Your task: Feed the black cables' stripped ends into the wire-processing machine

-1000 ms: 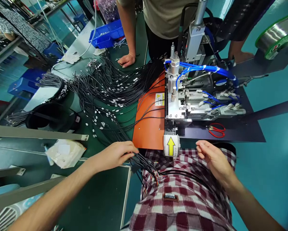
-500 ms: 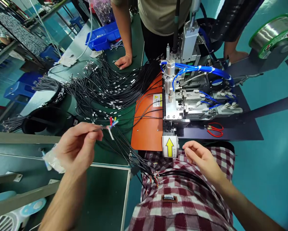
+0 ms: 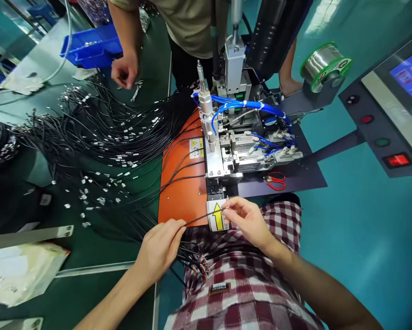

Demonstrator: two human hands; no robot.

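A thin black cable (image 3: 203, 217) stretches between my two hands, over the front edge of an orange plate (image 3: 181, 201). My left hand (image 3: 161, 247) is closed on the cable's length. At the cable's end, my right hand (image 3: 245, 217) pinches the tip; the wires there are mostly covered by the fingers. Just behind the right hand is a white drum with a yellow arrow (image 3: 217, 216). Several other black cables cross the orange plate into the metal machine (image 3: 214, 158). Cable ends with coloured wires (image 3: 202, 266) rest on my lap.
A large heap of black cables (image 3: 123, 133) covers the green table at left. Across the table a person's hand (image 3: 125, 69) hovers near a blue bin (image 3: 92, 48). Red-handled scissors (image 3: 275, 181), a solder spool (image 3: 326, 68) and a control panel (image 3: 387, 123) are at right.
My left hand has moved right and lower with the cable, and my right hand now grips its end. The view has turned right. The other person's hand has lifted off the table.
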